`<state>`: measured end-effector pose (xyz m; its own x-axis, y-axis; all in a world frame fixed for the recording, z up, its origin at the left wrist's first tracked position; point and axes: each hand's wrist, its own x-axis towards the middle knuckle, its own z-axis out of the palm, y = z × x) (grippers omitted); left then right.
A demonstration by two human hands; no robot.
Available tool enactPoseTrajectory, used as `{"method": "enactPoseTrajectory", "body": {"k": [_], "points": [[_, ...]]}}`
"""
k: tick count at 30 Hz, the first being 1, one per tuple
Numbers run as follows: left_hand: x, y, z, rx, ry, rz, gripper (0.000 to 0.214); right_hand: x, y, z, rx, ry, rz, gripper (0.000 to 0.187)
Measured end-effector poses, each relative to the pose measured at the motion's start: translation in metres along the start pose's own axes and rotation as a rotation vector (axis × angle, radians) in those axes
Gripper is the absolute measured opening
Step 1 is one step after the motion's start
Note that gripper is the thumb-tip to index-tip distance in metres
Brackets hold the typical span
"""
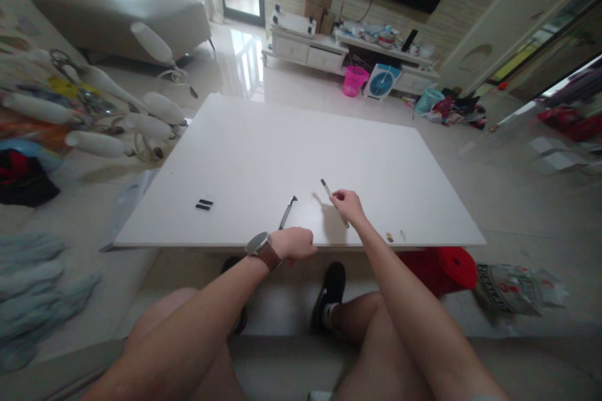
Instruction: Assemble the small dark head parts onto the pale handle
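Note:
My right hand is closed around a thin pen-like tool, its dark tip pointing up and away over the white table. My left hand, with a brown-strapped watch on the wrist, is curled into a loose fist at the table's near edge. Whether it holds anything I cannot tell. A second slim pen-like tool lies on the table just beyond my left hand. A sheet of white paper lies between the two hands.
Two small black strips lie on the table's left part, and tiny bits near its front right edge. A red stool stands under the table's right side. White lamp parts are piled at left, and a crumpled bag lies at right.

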<state>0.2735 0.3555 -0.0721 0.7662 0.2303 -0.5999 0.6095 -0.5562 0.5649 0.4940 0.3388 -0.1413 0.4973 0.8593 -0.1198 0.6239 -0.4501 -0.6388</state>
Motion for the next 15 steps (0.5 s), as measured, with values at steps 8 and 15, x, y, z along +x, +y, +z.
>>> {"method": "enactPoseTrajectory", "body": {"k": [8,15], "points": [[-0.007,0.056,0.062,0.234,-0.085,0.041,0.031,-0.007,-0.012,0.043,0.010,0.026,0.051,0.017],[-0.013,0.068,0.084,0.258,-0.087,0.028,0.029,-0.017,-0.022,0.051,-0.050,0.014,0.016,0.014]]}}
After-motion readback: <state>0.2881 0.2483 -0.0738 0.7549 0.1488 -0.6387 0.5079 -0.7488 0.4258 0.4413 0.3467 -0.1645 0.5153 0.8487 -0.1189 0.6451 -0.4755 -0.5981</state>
